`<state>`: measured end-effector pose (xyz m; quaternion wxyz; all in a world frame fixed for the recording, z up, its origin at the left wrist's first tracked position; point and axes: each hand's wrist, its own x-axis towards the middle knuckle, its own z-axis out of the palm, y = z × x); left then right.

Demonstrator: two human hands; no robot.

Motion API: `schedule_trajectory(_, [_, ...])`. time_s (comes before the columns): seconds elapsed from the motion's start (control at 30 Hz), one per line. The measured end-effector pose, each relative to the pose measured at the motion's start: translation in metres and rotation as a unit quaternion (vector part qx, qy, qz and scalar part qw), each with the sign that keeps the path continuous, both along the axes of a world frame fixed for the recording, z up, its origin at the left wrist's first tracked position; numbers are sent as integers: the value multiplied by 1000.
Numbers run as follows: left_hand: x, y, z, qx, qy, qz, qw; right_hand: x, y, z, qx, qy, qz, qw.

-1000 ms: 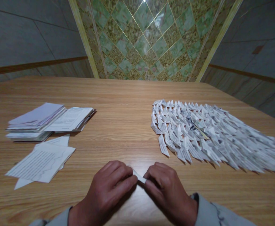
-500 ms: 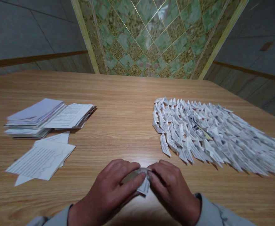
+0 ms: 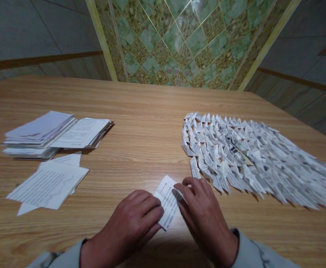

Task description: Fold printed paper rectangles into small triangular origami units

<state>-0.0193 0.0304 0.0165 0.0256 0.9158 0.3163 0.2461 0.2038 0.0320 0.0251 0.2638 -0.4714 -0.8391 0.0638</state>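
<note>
A small folded strip of printed paper lies on the wooden table near its front edge, between my two hands. My left hand has its fingers curled and pressed on the strip's left edge. My right hand holds the strip's right side, with thumb and fingertips pinching its upper corner. Both wrists wear grey sleeves.
A wide spread of several small folded paper pieces covers the right side of the table. At the left lie stacks of printed sheets and loose cut sheets. A green patterned tiled wall rises behind the table.
The paper has gone from a thin pinched sliver between my fingertips to a flatter, wider strip laid on the table. My right hand moved up and right along it. The view tilted down slightly.
</note>
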Motion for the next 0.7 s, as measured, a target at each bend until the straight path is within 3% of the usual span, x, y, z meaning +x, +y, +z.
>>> schedule_trajectory(0.1, [1,-1,-2,-24,-11,12,1000,-1,0,-4,20,17,42,999])
schedule_trajectory(0.2, [3,-1,-5,-57,-46,29,997,-3,-1,-11,-19,44,85,995])
schedule_trajectory(0.47, [3,1,-7,-129,-68,99,984,-4,-6,-8,-114,51,65,990])
schedule_trajectory(0.7, [4,1,-7,-141,-33,142,979,-9,-2,-18,-76,50,37,995])
